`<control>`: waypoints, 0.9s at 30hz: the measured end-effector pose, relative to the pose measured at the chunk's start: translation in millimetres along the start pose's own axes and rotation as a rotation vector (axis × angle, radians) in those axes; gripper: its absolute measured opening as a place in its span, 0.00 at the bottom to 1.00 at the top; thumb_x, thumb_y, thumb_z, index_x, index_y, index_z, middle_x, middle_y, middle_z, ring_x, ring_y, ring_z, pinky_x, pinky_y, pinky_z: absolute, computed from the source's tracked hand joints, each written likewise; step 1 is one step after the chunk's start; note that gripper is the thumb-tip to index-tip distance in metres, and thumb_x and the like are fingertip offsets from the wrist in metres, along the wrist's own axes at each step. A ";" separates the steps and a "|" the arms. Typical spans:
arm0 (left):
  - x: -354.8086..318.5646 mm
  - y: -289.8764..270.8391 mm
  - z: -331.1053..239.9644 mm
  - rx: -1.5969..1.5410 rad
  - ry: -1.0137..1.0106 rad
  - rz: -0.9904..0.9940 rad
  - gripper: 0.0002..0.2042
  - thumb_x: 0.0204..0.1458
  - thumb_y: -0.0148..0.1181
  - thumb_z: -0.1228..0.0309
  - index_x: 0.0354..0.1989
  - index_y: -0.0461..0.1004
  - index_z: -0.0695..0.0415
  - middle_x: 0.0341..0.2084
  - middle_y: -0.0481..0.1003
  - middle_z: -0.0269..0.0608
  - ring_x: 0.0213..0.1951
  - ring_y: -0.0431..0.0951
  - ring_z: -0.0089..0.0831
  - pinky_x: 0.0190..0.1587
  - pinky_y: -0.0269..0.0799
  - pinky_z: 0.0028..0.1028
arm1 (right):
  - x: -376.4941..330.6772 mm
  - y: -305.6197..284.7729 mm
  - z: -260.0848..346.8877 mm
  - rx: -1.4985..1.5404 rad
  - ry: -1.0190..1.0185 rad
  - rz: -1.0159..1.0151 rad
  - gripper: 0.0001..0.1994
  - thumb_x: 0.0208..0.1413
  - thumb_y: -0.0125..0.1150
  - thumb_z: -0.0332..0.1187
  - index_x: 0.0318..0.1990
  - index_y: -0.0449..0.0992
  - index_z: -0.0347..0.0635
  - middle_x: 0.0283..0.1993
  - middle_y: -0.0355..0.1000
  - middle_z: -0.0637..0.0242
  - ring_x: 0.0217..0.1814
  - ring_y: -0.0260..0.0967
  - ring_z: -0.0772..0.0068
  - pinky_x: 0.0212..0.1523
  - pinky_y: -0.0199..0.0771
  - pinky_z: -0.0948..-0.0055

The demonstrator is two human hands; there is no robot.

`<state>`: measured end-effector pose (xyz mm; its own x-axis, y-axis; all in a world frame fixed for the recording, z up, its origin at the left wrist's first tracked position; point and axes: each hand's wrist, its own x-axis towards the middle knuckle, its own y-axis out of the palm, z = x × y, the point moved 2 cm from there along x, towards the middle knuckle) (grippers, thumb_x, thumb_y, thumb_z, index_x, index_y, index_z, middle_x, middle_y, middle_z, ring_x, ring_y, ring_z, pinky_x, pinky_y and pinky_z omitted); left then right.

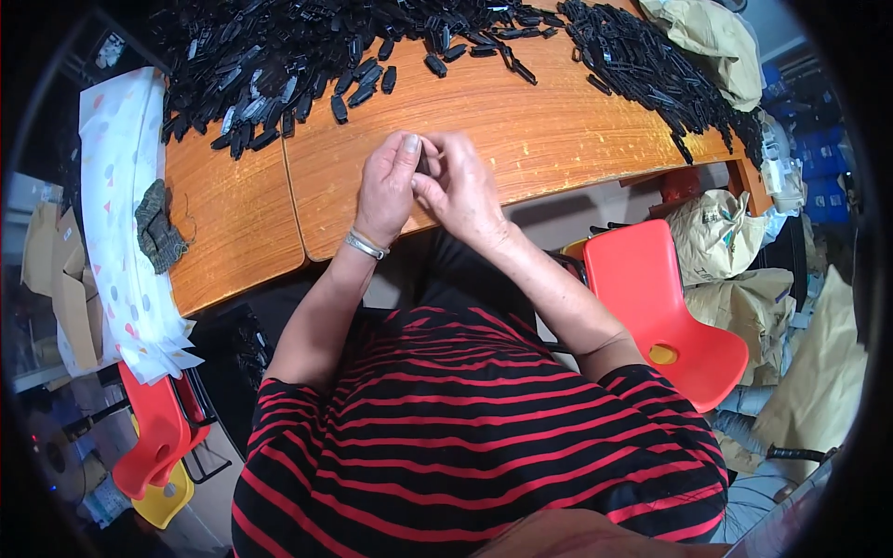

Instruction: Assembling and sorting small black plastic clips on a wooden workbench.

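My left hand [387, 189] and my right hand [467, 193] meet above the near edge of the wooden table [539, 130]. Both have curled fingers, and the left thumb points away from me. A small dark patch shows between them, but the fingers hide most of it and I cannot make out what it is. Beyond my hands lies a large heap of small black plastic pieces [270, 65], mostly long and narrow. A few loose black pieces [365, 86] lie at the heap's near edge, closest to my hands.
A second heap of thin black pieces [642, 74] covers the table's right side. At the left, a dark cloth [160, 228] rests near a white patterned sheet [121, 214]. A red chair [642, 288] stands to my right, with brown sacks [716, 232] behind it.
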<state>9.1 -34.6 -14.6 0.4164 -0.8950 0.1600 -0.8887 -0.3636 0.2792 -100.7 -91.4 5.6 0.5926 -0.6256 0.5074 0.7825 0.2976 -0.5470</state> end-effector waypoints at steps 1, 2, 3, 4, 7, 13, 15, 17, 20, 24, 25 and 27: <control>1.2 0.7 -1.8 0.068 0.026 -0.006 0.17 0.64 0.41 0.61 0.29 0.70 0.59 0.22 0.70 0.33 0.24 0.68 0.18 0.28 0.64 0.18 | -1.7 4.8 -0.1 0.022 0.030 0.046 0.25 0.45 0.68 0.34 0.51 0.65 0.39 0.35 0.70 0.57 0.37 0.72 0.56 0.36 0.73 0.63; 2.9 0.7 -3.8 0.068 0.023 -0.003 0.17 0.64 0.41 0.61 0.29 0.70 0.59 0.22 0.70 0.33 0.24 0.68 0.18 0.28 0.64 0.18 | -3.0 8.0 0.0 0.044 0.060 0.091 0.24 0.47 0.67 0.34 0.50 0.65 0.39 0.36 0.70 0.56 0.38 0.72 0.54 0.37 0.73 0.63; 4.3 -0.4 -5.1 0.037 0.003 0.021 0.17 0.64 0.41 0.61 0.29 0.70 0.59 0.22 0.70 0.33 0.24 0.68 0.18 0.29 0.65 0.18 | -1.7 6.3 4.1 0.100 0.105 0.104 0.23 0.48 0.66 0.35 0.50 0.65 0.39 0.38 0.71 0.53 0.40 0.72 0.52 0.38 0.72 0.62; 6.3 0.0 -5.5 0.006 -0.018 0.045 0.17 0.64 0.42 0.61 0.30 0.70 0.59 0.22 0.70 0.33 0.25 0.69 0.18 0.30 0.65 0.19 | -1.4 7.6 1.8 0.099 0.109 0.101 0.23 0.48 0.66 0.35 0.50 0.65 0.39 0.38 0.71 0.53 0.40 0.72 0.52 0.38 0.72 0.62; 17.9 4.6 -2.1 -0.027 -0.097 0.056 0.16 0.63 0.44 0.61 0.29 0.70 0.59 0.20 0.70 0.31 0.24 0.68 0.17 0.28 0.65 0.18 | 2.3 7.9 -15.6 0.080 0.118 0.056 0.23 0.49 0.65 0.35 0.50 0.65 0.39 0.36 0.72 0.56 0.35 0.74 0.60 0.34 0.73 0.66; 82.0 -6.2 1.2 0.433 -0.024 0.037 0.13 0.60 0.49 0.62 0.30 0.71 0.59 0.20 0.72 0.32 0.25 0.71 0.20 0.30 0.68 0.21 | 44.1 -32.6 -79.3 0.207 0.304 0.209 0.17 0.52 0.64 0.36 0.45 0.72 0.35 0.29 0.74 0.62 0.27 0.72 0.75 0.27 0.73 0.74; 112.6 -11.4 5.2 0.597 0.003 0.025 0.09 0.59 0.51 0.66 0.33 0.73 0.57 0.20 0.73 0.33 0.25 0.72 0.25 0.30 0.68 0.24 | 69.0 -53.4 -109.3 -0.152 0.258 0.075 0.17 0.53 0.63 0.40 0.43 0.74 0.35 0.32 0.75 0.57 0.30 0.74 0.66 0.32 0.74 0.68; 135.2 -10.5 4.3 1.240 0.381 0.071 0.06 0.53 0.55 0.72 0.38 0.75 0.52 0.23 0.73 0.38 0.28 0.76 0.37 0.32 0.71 0.33 | 90.1 -62.6 -125.7 -0.327 0.270 0.022 0.18 0.53 0.62 0.41 0.43 0.75 0.36 0.34 0.76 0.54 0.32 0.75 0.60 0.35 0.75 0.64; 158.4 -8.3 6.6 1.561 0.392 0.261 0.13 0.49 0.51 0.75 0.41 0.77 0.46 0.32 0.73 0.45 0.38 0.76 0.45 0.39 0.73 0.38 | 112.3 -64.4 -139.5 -0.507 0.294 -0.006 0.18 0.51 0.61 0.42 0.43 0.75 0.37 0.35 0.76 0.51 0.38 0.74 0.50 0.41 0.73 0.58; 169.4 -9.6 9.0 1.669 0.517 0.317 0.05 0.48 0.54 0.73 0.33 0.74 0.54 0.34 0.71 0.45 0.38 0.76 0.42 0.40 0.73 0.38 | 124.5 -58.5 -150.7 -0.667 0.297 0.182 0.13 0.48 0.61 0.39 0.36 0.75 0.38 0.32 0.75 0.49 0.39 0.74 0.49 0.40 0.72 0.55; 166.6 -10.2 5.1 1.661 0.556 0.329 0.05 0.46 0.58 0.72 0.31 0.73 0.57 0.33 0.70 0.45 0.37 0.76 0.42 0.38 0.73 0.38 | 125.4 -59.2 -149.2 -0.703 0.284 0.232 0.13 0.48 0.60 0.38 0.35 0.74 0.38 0.33 0.75 0.48 0.40 0.73 0.49 0.40 0.72 0.56; 158.0 -10.4 -3.0 1.608 0.492 0.318 0.06 0.45 0.60 0.71 0.31 0.72 0.57 0.32 0.70 0.45 0.36 0.75 0.43 0.37 0.72 0.38 | 121.2 -60.8 -146.5 -0.741 0.269 0.281 0.13 0.48 0.60 0.37 0.35 0.74 0.37 0.34 0.74 0.47 0.40 0.73 0.48 0.40 0.72 0.56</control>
<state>84.7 -171.4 10.6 -0.0602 -0.9323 0.3566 -0.0975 -0.3501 -0.9316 -104.4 -290.9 2.8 0.6075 -0.7775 0.1625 0.2286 -0.0247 -0.9732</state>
